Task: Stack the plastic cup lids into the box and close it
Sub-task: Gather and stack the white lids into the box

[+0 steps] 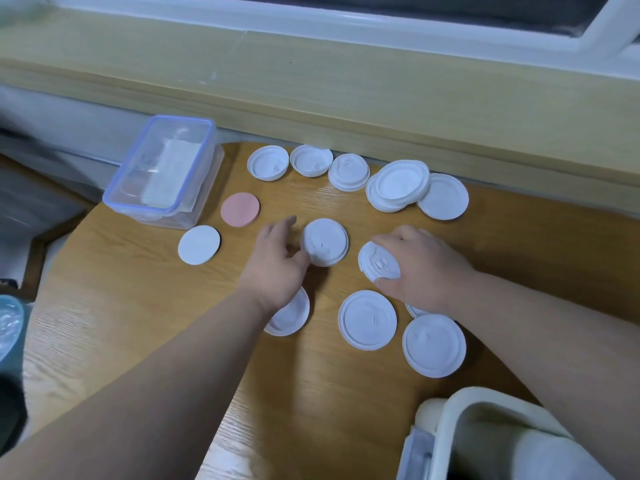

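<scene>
HEAD VIEW, near to far.

1. White tub [485, 410]: bottom-right corner, partly out of frame, nearest item.
2. Wooden table [138, 306]: two bare forearms reached over it from the near edge.
3. Lid A [291, 317]: flat on table, partly under left wrist.
4. Lid B [367, 319] and lid C [433, 344]: flat, side by side, near right forearm. Lid D [415, 310]: mostly hidden under right wrist.
5. Right hand [422, 268]: gripped tilted lid [379, 263], fingers curled over far edge, thumb at near edge. Lid sat right of table centre, one side raised.
6. Left hand [277, 261]: fingers loosely spread, nothing enclosed. Thumb side touched centre lid [325, 241], which lay just left of tilted lid, apart from it.
7. White disc [199, 244] and pink disc [240, 209]: flat, btwn box and left hand.
8. Box [194, 209]: clear plastic w/ blue-rimmed cover on top, at far-left table corner, well apart from both hands. Whitish paper showed inside. Latched or not: cannot tell.
9. Far row, left to right: lid E [268, 163] and lid F [310, 160], both hollow side up; lid G [348, 172], top side up; lid stack [398, 185], several deep, top one askew; lid H [445, 196], touching stack on its right.
10. Pale wooden ledge [311, 81]: ran behind table, below white window frame [381, 22].
11. Teal object [10, 323]: left edge, cut off, unclear.
</scene>
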